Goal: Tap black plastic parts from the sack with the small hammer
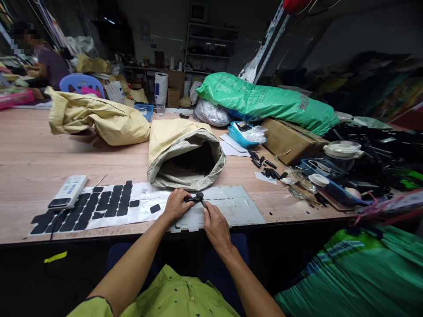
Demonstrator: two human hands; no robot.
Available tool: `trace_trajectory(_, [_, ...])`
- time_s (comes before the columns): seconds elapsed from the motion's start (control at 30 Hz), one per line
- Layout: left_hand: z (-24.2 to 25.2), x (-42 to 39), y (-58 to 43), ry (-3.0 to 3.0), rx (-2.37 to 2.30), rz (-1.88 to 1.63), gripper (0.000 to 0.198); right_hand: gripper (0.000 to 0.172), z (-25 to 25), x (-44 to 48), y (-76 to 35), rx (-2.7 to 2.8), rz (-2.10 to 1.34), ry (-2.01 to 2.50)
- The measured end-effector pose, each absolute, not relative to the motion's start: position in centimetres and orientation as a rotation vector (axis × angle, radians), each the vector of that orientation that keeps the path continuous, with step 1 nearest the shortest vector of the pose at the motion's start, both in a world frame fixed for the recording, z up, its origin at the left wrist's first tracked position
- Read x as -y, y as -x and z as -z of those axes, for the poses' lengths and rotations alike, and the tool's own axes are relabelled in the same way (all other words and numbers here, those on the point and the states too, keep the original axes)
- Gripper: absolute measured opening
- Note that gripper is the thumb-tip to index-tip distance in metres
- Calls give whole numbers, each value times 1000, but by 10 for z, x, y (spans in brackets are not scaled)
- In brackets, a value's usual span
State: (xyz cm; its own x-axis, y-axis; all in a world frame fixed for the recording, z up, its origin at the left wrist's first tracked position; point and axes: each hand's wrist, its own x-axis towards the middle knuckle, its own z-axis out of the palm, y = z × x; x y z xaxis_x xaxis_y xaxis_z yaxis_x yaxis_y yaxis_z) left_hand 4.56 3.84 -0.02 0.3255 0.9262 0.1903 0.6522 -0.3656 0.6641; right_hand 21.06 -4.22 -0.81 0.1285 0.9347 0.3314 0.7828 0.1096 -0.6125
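Over a grey board [243, 207] at the table's front edge, both hands meet at a small black jointed part [199, 197] with a round knob on top. My left hand [176, 204] is closed, its fingertips pinching the part's left arm. From the other side, my right hand [217, 226] is closed round the part's lower stem; the fingers cover much of it. Just behind the hands lies a tan sack [178, 132], its mouth facing me and dark contents inside. To the left, a white sheet [142, 193] carries rows of black rounded-square pads [114, 200], with one pad [155, 208] set apart.
A white box-shaped device [68, 192] with a cable rests over the pads. Another tan sack [99, 116] lies back left. Rightward are loose black pieces [264, 167], a cardboard box [291, 138], a green sack [264, 99] and clear containers. Far left, a person [53, 66] sits.
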Motion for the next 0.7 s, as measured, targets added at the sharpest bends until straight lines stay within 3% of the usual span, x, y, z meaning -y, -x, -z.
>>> trace_trajectory(0.43, [5,-40,-46,-2125,-1398,-752,10,36,2,38,-202,1755,-298,1688])
trace_trajectory(0.7, [0,-39,-45,-2144,-1407,-721,16,34,-7,-12,-241,1664,123,1990])
